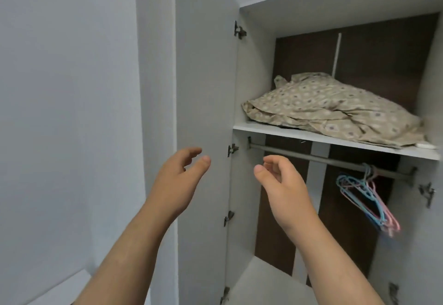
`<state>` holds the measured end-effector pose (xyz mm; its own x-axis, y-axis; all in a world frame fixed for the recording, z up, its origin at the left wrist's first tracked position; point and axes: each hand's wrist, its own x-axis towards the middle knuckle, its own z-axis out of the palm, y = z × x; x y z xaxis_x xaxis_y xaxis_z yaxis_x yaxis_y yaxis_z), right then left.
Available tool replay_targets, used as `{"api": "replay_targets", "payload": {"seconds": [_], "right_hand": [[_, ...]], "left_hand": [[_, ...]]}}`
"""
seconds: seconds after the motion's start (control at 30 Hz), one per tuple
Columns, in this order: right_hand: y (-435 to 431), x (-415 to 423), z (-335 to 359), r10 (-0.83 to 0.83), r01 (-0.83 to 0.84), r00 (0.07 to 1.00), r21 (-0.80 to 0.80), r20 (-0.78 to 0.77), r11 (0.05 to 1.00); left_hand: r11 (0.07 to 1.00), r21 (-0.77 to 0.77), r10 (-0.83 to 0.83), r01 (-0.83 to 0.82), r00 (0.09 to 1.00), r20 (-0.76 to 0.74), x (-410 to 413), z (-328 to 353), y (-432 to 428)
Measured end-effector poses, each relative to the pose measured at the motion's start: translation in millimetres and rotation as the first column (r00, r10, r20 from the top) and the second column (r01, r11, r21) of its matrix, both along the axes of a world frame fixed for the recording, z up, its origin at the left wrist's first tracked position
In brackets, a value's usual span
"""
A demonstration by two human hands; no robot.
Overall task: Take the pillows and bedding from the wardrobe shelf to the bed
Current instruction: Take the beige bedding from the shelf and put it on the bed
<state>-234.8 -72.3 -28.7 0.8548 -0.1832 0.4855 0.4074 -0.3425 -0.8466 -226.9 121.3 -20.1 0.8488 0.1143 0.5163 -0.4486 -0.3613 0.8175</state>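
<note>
Head view, looking up into an open wardrobe. The bedding [330, 110], a crumpled beige bundle printed with small pale and grey motifs, lies on the wardrobe shelf [299, 135] in the upper right of the frame, filling most of its width and overhanging the front edge at the right; whether a pillow is inside the bundle cannot be told. Both bare forearms rise from the bottom edge towards the centre. The left hand [177, 180], at centre left, is released, its fingers loosely bent with the thumb apart, and it grasps nothing; it is seen against the inner face of the open wardrobe door [206, 76], and whether it touches the door cannot be told. The right hand [285, 184], just right of centre, is likewise relaxed and empty, fingers softly curled, below the shelf and well apart from the bedding. A grey hanging rail [299, 155] runs under the shelf, carrying a cluster of blue and pink hangers [366, 196] at the right, tilted and slightly blurred. Metal hinges [239, 30] line the door edge. A dark brown back panel [374, 50] shows behind the bedding, and a plain pale wall [67, 88] fills the left of the frame.
</note>
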Motion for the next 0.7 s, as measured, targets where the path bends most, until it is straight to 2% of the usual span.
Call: {"api": "replay_targets", "payload": {"seconds": [0.17,0.37,0.7], "right_hand": [[-47.7,13.6,6.4,-0.205,0.205,0.979,-0.018,-0.003,0.979],[-67.8,45.6,19.3,-0.420,0.420,0.907,-0.010,0.011,0.907],[-105.7,88.1,22.5,-0.627,0.627,0.779,0.011,-0.011,0.779]], "left_hand": [[0.984,-0.020,-0.175,0.175,0.985,0.010,56.5,9.6,-49.5],[0.922,-0.037,-0.383,0.385,0.923,0.037,131.5,24.4,-86.7],[0.846,-0.003,-0.533,0.533,0.846,0.032,216.8,34.9,-144.7]]}}
